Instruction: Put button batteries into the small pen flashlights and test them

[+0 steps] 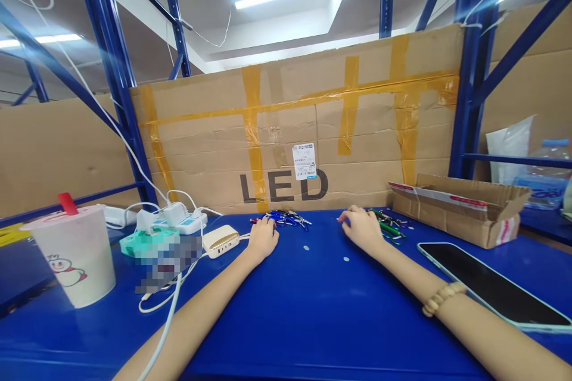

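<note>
Both my arms reach forward over a blue table (313, 309). My left hand (263, 237) lies knuckles up, fingers curled, at the near edge of a pile of small blue and red clips (286, 218). My right hand (361, 227) rests fingers curled down beside a pile of small green clips (389, 226); a red tip shows at its fingertips. Whether either hand pinches a clip is hidden by the fingers. A beaded bracelet (442, 297) sits on my right wrist.
An open cardboard box (460, 207) stands at the right, a phone (491, 289) lies face up near my right forearm. On the left are a lidded drink cup (75, 256), a power strip with chargers (179, 220), a power bank (220, 240) and white cables. A taped cardboard wall (295, 131) backs the table.
</note>
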`<state>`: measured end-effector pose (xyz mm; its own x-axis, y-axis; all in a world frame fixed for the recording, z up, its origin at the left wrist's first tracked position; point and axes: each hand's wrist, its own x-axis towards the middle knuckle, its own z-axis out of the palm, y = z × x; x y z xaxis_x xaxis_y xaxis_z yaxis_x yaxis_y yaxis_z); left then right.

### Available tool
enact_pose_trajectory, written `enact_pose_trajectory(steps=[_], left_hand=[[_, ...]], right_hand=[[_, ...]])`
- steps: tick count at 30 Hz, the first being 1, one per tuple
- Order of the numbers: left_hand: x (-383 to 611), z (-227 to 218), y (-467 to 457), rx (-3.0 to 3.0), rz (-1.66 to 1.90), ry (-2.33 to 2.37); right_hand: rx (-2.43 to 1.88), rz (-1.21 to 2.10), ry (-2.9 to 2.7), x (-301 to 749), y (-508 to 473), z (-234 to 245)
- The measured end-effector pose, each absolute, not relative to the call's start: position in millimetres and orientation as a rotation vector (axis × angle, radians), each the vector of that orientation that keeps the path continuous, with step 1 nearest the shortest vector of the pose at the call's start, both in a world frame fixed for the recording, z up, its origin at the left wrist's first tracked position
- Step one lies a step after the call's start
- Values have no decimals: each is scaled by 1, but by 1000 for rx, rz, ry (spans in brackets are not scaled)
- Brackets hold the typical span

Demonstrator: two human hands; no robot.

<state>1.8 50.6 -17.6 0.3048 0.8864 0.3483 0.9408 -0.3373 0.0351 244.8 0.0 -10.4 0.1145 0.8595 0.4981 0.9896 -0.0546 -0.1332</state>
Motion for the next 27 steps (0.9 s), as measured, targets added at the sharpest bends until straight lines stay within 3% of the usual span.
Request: enact_pose_trajectory(steps=[5,9,22,27], left_hand=[[-3,-20,56,-2152,-563,-1860],[-12,-20,61,-2182,-361,-2015],[-10,-23,61,-2258,-589,-1403],[-3,-18,52,-2405,-674,-866]], right_hand=[[-1877,-205,-1810,228,-1,-13],[-1870,-188,-1808,228,-3,-13],[-1881,-191,-1810,230,2,-16],[-1771,-131,-1855,232,4,-19]])
